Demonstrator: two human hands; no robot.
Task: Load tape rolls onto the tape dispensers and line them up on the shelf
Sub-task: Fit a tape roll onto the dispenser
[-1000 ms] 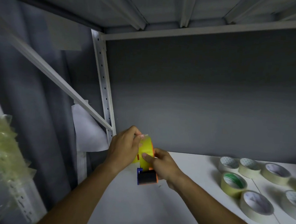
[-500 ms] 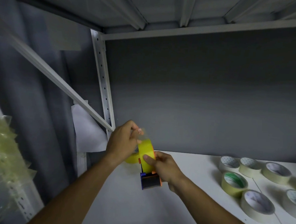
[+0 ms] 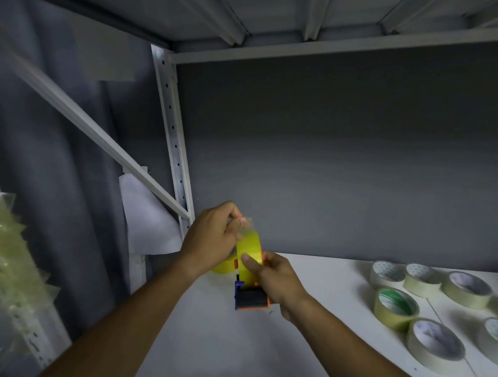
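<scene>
Right hand (image 3: 277, 277) gripping the tape dispenser (image 3: 251, 297), thumb on the yellow tape roll (image 3: 249, 255) mounted upright in it, above the shelf (image 3: 203, 345). Left hand (image 3: 209, 238) pinching what looks like the tape's clear loose end. Spare rolls (image 3: 396, 305) flat, well right of both hands.

Scene dim overall. Light falls from the front onto the white shelf (image 3: 309, 279), leaving the back wall (image 3: 346, 150) graded from dark above to paler below. Soft shadows sit beside the tape rolls (image 3: 396, 305). Wide-angle bending at the edges; plastic bag (image 3: 1, 260) at left blurred.
</scene>
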